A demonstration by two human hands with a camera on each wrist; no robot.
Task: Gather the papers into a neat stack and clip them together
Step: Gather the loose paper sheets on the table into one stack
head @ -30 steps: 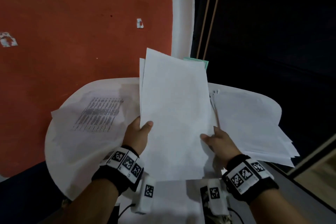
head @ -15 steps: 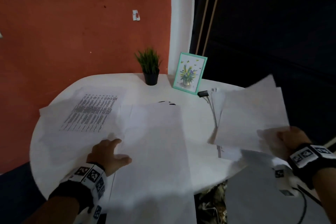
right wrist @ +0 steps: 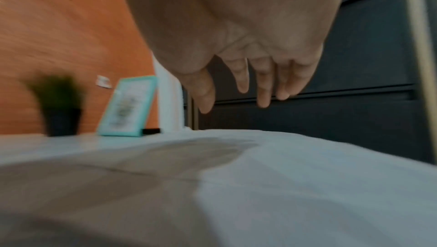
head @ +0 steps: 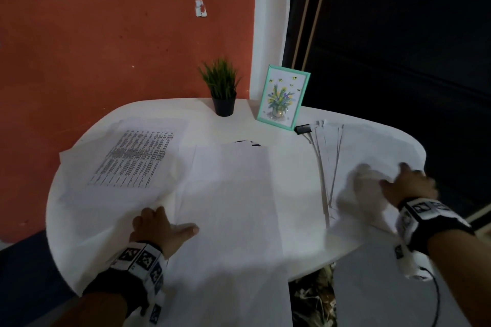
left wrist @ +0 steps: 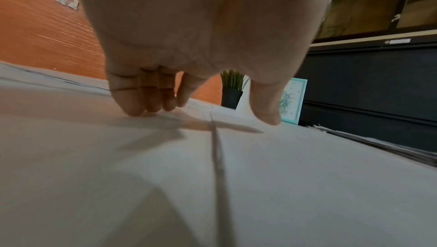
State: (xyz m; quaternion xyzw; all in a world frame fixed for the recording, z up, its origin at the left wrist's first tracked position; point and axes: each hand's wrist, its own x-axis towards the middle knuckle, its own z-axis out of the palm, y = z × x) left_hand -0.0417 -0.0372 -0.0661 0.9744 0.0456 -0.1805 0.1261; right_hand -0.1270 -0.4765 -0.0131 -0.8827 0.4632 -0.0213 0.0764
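Papers lie in three spreads across the table (head: 79,220): printed sheets (head: 132,159), middle sheets (head: 233,207), right pile (head: 372,146). From the left wrist, our left hand (left wrist: 189,45) presses with straight fingers (left wrist: 132,105); we should slide, not crumple. From the right wrist, our right hand (right wrist: 248,45) hangs spread, grip on nothing.

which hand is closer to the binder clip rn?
Right. The right hand is over the fanned papers on the table's right side, nearer than and right of the black binder clip. The left hand presses on sheets at the near left edge, farther away.
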